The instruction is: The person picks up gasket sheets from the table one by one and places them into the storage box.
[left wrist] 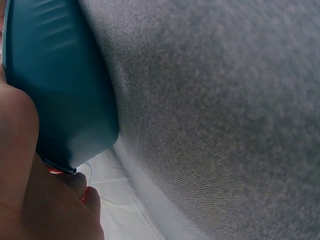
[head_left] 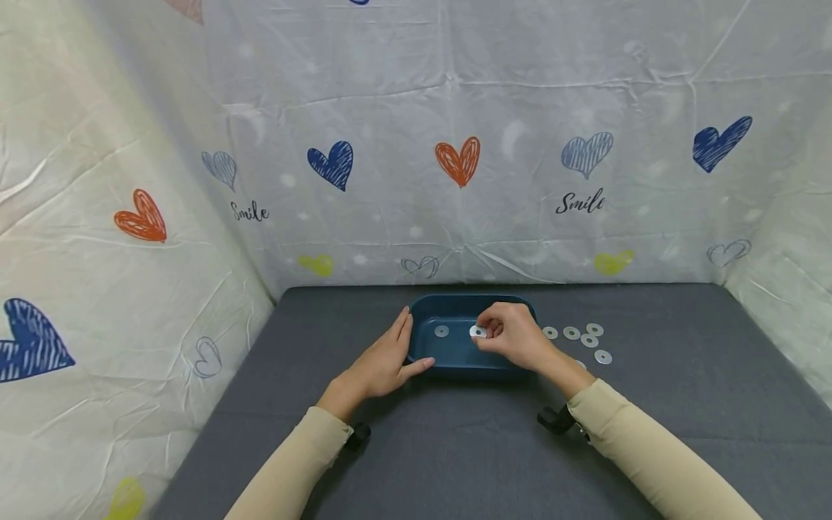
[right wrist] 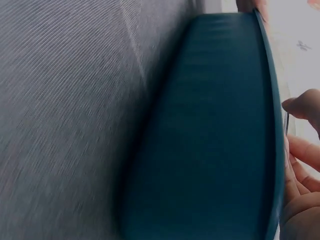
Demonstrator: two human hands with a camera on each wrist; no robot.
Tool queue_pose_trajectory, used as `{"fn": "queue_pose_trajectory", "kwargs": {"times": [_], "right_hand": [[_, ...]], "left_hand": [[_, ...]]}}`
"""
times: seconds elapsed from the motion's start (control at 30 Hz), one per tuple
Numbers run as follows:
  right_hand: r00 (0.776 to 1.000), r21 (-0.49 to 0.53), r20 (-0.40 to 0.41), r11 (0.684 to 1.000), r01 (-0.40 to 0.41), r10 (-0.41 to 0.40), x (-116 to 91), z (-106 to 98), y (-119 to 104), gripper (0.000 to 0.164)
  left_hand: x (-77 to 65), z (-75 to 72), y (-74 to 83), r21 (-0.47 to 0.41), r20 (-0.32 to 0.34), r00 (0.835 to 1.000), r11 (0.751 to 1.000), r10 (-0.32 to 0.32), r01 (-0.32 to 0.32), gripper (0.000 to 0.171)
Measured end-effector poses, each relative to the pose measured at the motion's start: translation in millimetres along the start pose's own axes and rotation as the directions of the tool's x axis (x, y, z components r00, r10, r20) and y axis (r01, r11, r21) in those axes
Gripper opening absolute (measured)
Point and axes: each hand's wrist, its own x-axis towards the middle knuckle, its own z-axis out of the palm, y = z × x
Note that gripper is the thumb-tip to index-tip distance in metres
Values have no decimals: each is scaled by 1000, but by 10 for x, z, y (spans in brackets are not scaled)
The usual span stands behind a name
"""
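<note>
A dark teal rectangular tray (head_left: 455, 354) lies lengthwise across the grey-covered table. Its left end is touched by my left hand (head_left: 383, 361), with straight fingers along the end wall and the thumb over the front rim. Thumb and fingertips of my right hand (head_left: 516, 336) pinch a flat silver washer (head_left: 474, 331) over the right half of the tray. Another washer (head_left: 442, 331) lies flat on the tray floor, left of the held one. In the right wrist view the pinched washer (right wrist: 286, 122) shows edge-on just beyond the tray rim.
Several loose washers (head_left: 603, 357) lie on the table (head_left: 663, 404) to the right of the tray, one partly hidden by my right wrist. A white cloth (head_left: 390, 217) printed with hearts hangs behind the table's back edge and along both sides.
</note>
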Motion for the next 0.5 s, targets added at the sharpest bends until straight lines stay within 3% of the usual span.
{"fn": "queue_pose_trajectory", "kwargs": {"times": [0.5], "right_hand": [[993, -59, 118, 998, -7, 14, 464, 226, -112, 17]], "left_hand": [[-3, -3, 14, -2, 0, 1000, 1000, -4, 4, 104]]}}
